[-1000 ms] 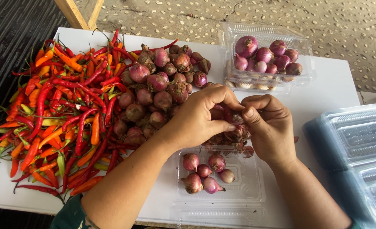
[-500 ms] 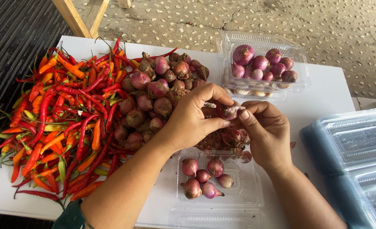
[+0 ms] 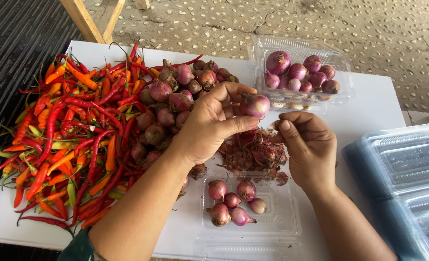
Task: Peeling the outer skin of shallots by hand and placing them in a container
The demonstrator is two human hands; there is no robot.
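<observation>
Head view shows the left hand [image 3: 209, 123] pinching a peeled shallot [image 3: 256, 105], the right hand [image 3: 307, 145] clenched on skin scraps, five done in the tray [image 3: 282, 220] at 6 o'clock, unpeeled heap [image 3: 171, 111] at 10 o'clock remaining.

Left hand [image 3: 209, 123] pinching a peeled shallot [image 3: 256, 105]; right hand [image 3: 308, 147] just beside, fingers [image 3: 287, 133] curled. Peel pile [image 3: 253, 152] below. Near tray [image 3: 277, 222]: five shallots. Far tray [image 3: 272, 46] fuller. Chillies [image 3: 64, 140] and unpeeled shallots [image 3: 166, 116] left on white counter [image 3: 369, 104].
</observation>
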